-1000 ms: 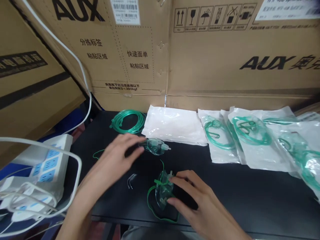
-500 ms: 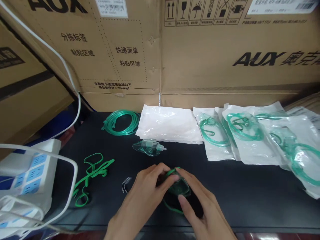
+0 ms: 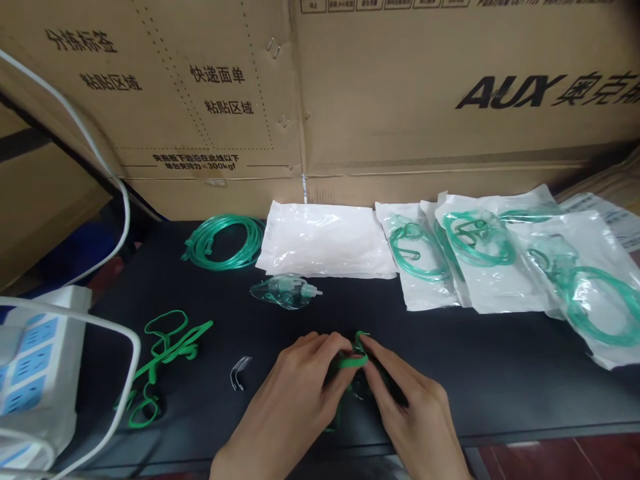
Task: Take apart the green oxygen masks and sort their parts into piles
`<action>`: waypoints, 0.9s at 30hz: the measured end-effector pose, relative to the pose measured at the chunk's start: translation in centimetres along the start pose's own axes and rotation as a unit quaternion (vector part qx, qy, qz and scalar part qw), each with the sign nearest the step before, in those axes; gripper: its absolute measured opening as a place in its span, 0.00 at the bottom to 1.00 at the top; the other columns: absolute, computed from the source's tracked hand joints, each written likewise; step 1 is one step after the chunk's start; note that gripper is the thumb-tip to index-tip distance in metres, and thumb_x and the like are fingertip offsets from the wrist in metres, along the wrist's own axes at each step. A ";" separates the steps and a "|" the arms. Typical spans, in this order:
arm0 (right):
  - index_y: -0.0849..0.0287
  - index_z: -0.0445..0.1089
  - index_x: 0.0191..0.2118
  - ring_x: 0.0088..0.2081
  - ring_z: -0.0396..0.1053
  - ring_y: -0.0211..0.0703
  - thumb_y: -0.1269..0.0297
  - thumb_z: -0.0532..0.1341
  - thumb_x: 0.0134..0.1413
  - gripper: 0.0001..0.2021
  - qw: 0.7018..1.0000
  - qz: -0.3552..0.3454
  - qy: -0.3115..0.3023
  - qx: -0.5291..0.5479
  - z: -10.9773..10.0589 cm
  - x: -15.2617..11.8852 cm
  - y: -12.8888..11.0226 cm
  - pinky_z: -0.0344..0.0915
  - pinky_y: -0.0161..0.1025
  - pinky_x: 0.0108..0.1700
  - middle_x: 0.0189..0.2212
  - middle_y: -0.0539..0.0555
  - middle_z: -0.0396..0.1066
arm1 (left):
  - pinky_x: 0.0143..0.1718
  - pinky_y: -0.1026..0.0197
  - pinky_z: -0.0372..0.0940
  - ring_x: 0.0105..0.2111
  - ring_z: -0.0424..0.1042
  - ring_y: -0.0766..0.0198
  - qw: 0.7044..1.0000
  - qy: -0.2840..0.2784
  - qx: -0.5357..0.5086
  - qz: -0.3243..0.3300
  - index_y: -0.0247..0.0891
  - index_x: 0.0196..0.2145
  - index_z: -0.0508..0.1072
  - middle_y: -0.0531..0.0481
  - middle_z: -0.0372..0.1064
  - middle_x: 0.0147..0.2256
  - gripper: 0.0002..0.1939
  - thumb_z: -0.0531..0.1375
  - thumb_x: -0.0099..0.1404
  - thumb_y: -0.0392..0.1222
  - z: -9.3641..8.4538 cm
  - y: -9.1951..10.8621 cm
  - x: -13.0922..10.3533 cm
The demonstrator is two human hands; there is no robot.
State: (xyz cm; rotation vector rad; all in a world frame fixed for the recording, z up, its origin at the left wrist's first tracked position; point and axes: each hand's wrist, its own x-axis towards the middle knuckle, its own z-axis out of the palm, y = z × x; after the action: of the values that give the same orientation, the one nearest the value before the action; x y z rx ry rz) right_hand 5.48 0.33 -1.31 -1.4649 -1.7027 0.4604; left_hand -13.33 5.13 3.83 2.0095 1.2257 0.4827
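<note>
While left fingers (image 3: 334, 345) pinch green strap (image 3: 352, 363) | right fingers (image 3: 380, 351) pinch it too (mask (image 3: 361, 387) part-hidden)

A printed brown cardboard box (image 3: 400, 107) stands behind the black table (image 3: 400, 347) — wall-like, catching soft light — and reddish floor tiles (image 3: 575, 457) show at lower right.

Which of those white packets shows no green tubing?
The leftmost packet, beside the loose green coil. Its face is plain white, while the other packets show green tubing.
</note>
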 end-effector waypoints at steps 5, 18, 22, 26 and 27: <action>0.60 0.75 0.59 0.53 0.81 0.46 0.68 0.58 0.75 0.13 0.993 -0.108 0.023 -0.050 -0.1 0.1 0.5 0.78 0.38 0.56 0.52 0.59 0.82 | 0.45 0.49 0.62 0.35 0.72 0.55 0.997 0.026 0.071 0.004 0.44 0.37 0.72 0.57 0.72 0.32 0.16 0.64 0.74 0.57 0.4 0.7 0.3; 0.63 0.78 0.50 0.42 0.83 0.47 0.62 0.55 0.78 0.15 0.969 -0.054 0.079 -0.227 -3.7 2.9 2.1 0.76 0.42 0.50 0.44 0.58 0.83 | 0.42 0.53 0.63 0.37 0.68 0.60 0.983 0.112 -0.023 0.146 0.41 0.37 0.68 0.51 0.70 0.40 0.09 0.56 0.76 0.31 1.2 0.9 -1.6; 0.64 0.80 0.49 0.44 0.83 0.47 0.60 0.56 0.78 0.16 0.960 -0.039 0.104 -0.256 -5.0 3.4 2.8 0.74 0.39 0.52 0.45 0.58 0.82 | 0.43 0.53 0.64 0.40 0.71 0.59 0.987 0.118 0.007 0.111 0.43 0.39 0.70 0.51 0.72 0.43 0.08 0.58 0.77 0.31 1.0 -0.1 -2.5; 0.59 0.77 0.58 0.53 0.79 0.49 0.59 0.56 0.78 0.16 0.974 -0.027 0.060 -0.218 -4.0 2.4 2.4 0.71 0.44 0.59 0.55 0.58 0.78 | 0.51 0.49 0.66 0.51 0.70 0.53 0.978 0.191 0.070 0.050 0.48 0.55 0.72 0.48 0.70 0.52 0.09 0.59 0.79 0.41 1.4 -0.8 -1.3; 0.56 0.76 0.60 0.54 0.79 0.50 0.58 0.57 0.77 0.16 0.977 -0.014 0.050 -0.208 -3.7 2.0 2.3 0.71 0.46 0.59 0.56 0.57 0.77 | 0.51 0.49 0.66 0.51 0.70 0.53 0.977 0.197 0.073 0.044 0.48 0.56 0.71 0.48 0.70 0.52 0.10 0.59 0.80 0.43 1.6 -0.6 -0.8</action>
State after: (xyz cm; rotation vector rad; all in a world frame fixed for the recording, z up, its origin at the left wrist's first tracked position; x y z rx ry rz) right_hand 9.80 1.98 -0.11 -1.7210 -1.8064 0.0081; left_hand -13.06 3.99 2.36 2.1650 1.4440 0.8909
